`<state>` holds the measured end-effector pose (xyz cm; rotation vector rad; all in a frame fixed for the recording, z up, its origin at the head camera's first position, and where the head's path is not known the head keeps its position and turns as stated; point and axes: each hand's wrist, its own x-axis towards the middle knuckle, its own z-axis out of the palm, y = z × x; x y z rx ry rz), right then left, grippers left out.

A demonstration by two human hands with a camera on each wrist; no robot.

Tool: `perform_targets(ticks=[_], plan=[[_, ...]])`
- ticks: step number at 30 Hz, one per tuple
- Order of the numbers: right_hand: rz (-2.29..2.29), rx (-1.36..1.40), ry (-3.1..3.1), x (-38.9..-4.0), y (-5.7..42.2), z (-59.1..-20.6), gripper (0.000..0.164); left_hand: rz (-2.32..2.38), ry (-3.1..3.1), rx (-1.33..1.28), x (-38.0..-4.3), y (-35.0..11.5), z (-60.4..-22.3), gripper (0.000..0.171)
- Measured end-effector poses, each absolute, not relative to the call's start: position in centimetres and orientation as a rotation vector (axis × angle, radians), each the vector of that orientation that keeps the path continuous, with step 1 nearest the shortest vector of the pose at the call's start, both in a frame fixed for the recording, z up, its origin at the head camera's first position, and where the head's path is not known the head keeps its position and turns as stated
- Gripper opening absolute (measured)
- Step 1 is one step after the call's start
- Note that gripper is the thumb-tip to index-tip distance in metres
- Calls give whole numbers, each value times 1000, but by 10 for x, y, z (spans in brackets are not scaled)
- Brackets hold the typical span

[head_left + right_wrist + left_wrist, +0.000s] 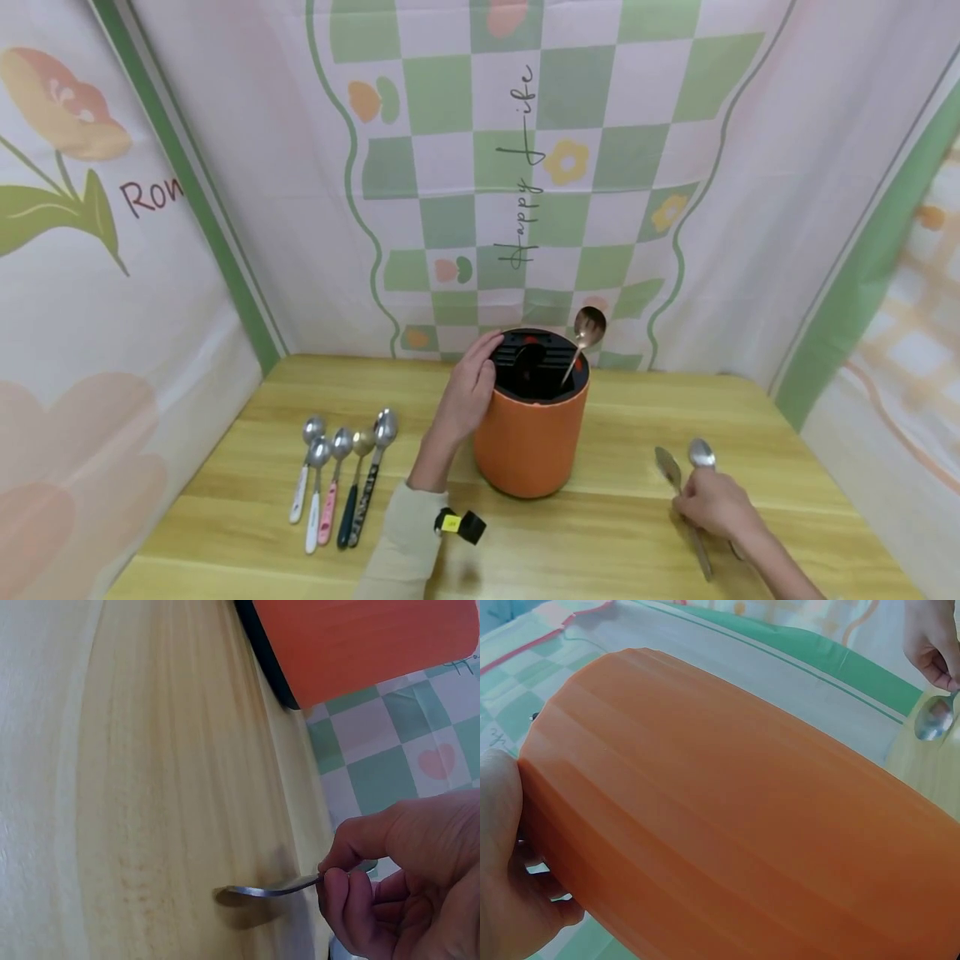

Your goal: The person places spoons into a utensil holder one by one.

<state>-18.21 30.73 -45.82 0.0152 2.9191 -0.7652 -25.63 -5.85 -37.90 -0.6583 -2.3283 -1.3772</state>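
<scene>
My left hand holds the upper left side of an orange utensil holder, its fingers reaching around the rim. The holder stands upright; its black slotted top has a copper-coloured spoon leaning out, bowl up. In the left wrist view, the ribbed orange wall fills most of the picture beside the left hand. Over at the right, my right hand pinches a slim silver spoon by its handle, tilted on its side. Another silver spoon lies partly hidden under this hand.
Several spoons with white, pink, dark and patterned handles lie in a row on the left of the wooden table. A patterned cloth hangs behind the table's back edge, with more cloth along both sides.
</scene>
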Motion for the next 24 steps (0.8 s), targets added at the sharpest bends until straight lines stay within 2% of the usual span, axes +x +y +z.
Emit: perform_targets(ticks=[8, 15, 24], plan=[[-785, -119, 3023, -184, 308, -442, 4, -1392, -2316, -681, -256, -59, -379, 47], [-848, -268, 3103, -180, 298, -419, 5, -1389, -2322, -669, -256, -59, -380, 47], [-910, -255, 3201, -178, 281, -385, 9, -1388, -2324, -671, -256, -60, -380, 47]])
